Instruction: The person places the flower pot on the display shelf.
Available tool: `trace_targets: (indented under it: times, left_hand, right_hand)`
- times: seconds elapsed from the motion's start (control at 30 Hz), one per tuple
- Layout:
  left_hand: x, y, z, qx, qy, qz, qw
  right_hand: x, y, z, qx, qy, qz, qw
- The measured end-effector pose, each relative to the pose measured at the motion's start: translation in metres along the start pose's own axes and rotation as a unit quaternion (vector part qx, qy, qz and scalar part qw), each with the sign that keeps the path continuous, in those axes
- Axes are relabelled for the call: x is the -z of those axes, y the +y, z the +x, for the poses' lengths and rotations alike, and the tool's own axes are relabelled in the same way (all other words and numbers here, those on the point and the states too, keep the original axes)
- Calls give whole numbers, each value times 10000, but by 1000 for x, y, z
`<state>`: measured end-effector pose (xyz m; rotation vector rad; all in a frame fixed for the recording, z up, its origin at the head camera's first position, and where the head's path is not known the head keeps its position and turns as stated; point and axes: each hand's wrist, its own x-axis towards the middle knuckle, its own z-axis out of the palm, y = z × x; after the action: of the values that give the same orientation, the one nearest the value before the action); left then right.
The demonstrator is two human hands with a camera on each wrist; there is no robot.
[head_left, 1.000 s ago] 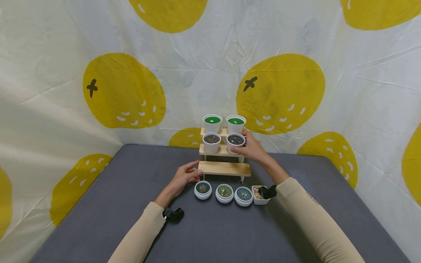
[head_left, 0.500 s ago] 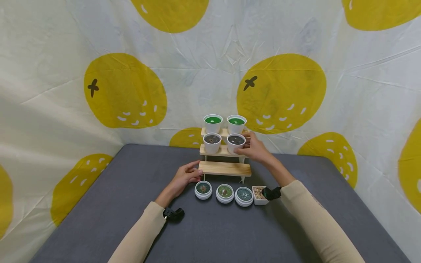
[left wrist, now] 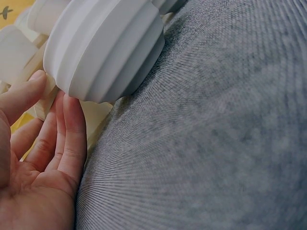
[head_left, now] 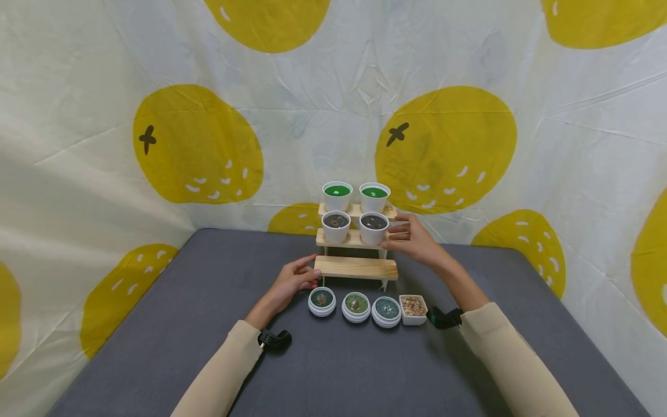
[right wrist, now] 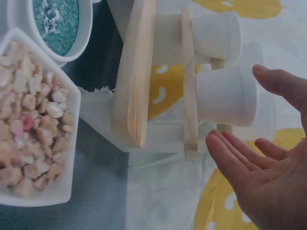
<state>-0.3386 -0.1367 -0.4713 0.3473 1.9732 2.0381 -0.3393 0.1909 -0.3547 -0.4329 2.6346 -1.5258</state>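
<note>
White, the dark-filled right-hand cup (head_left: 373, 233) stands unheld on the wooden middle tier (head_left: 354, 238), seemingly settled, now the right grip (head_left: 417, 240) has opened beside it. The left grip (head_left: 290, 281) pinches the bottom tier (head_left: 356, 267).

the right hand (head_left: 417, 240) has let go of the front right cup (head_left: 373, 230) and drawn rightward, fingers (right wrist: 226, 155) seemingly just clear.

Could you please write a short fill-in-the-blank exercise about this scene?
The cups stand on ____ of the three wooden shelves.
The back cups have ____ contents.
Counting from the bottom, the left hand touches the ____ shelf.
The square dish shares a row with ____ round bowls.

Missing words: two; green; first; three.
</note>
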Motion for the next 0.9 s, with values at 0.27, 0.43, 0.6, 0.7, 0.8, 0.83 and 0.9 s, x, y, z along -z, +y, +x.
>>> trace_targets:
  times: [0.27,0.43,0.6,0.7,0.8,0.83,0.9]
  left_hand:
    - [0,0,0,6,-27,27,10000]
    - [0,0,1,29,-26,16,10000]
    - [0,-1,2,12,14,-45,10000]
    - [0,-1,2,-6,49,-61,10000]
    - [0,-1,2,16,74,-68,9999]
    - [0,-1,2,29,78,-63,9999]
    - [0,0,1,53,68,-70,9999]
  right_hand:
    - [5,8,-22,248,-86,134,9996]
    - [4,17,-36,410,-167,155,9989]
    - [4,23,-49,531,-279,246,9979]
    - [5,24,-57,542,-372,256,9975]
    - [4,29,-62,514,-401,209,9977]
    - [4,30,-64,509,-420,198,9976]
    - [4,34,-67,483,-453,153,9977]
